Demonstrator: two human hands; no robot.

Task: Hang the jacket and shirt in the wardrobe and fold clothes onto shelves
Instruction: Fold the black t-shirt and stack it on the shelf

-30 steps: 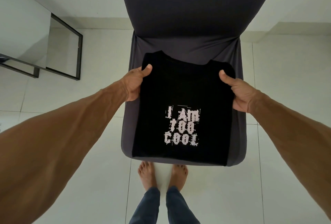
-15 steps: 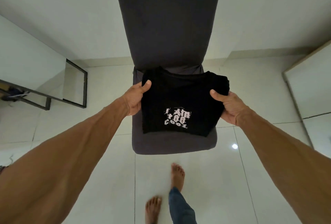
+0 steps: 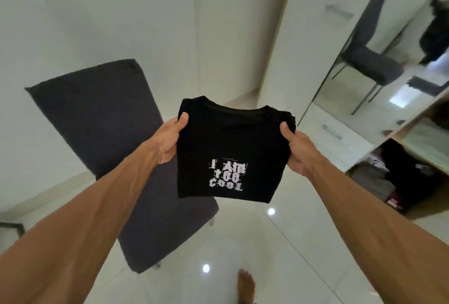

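Fingers (image 3: 182, 119) of the left hand (image 3: 170, 141) grip the left edge of the folded black T-shirt (image 3: 228, 138): thumb on top, the rest hidden under the cloth. The right hand (image 3: 297, 150) does the same on the right edge, thumb over and fingers underneath. The shirt is in mid-air between the two hands, held flat with collar away and white print facing up. It touches nothing else.

Step in hand, by my judgement, is the carry of a finished fold toward the shelves. The fold looks done and square, so this is the "fold clothes onto shelves" part of the task.

The next move calls for a turn to the right toward the open wardrobe (image 3: 315, 36). The fold has to stay level with both grips even so the layers don't slide. It then goes in flat on a free shelf or on top of a pile. The lower compartment (image 3: 401, 177) already holds dark and grey clothes. The one above it holds something pale, too blurred to name.

Counts:
- T-shirt in hand: one.
- Hands: two, both gripping.
- Grey covered chair (image 3: 109, 133): one, just left of the shirt and below it, with its reflection in the mirror door (image 3: 388, 60).
- Bar handles on the white fronts: two.
- Open compartments in view: two, both cut off by the frame edge.
- Bare foot (image 3: 246, 284): one in view, on the glossy tile floor (image 3: 303, 243).
- Light spots on the tiles: two.
- Jacket or hanging shirt: none I can make out.
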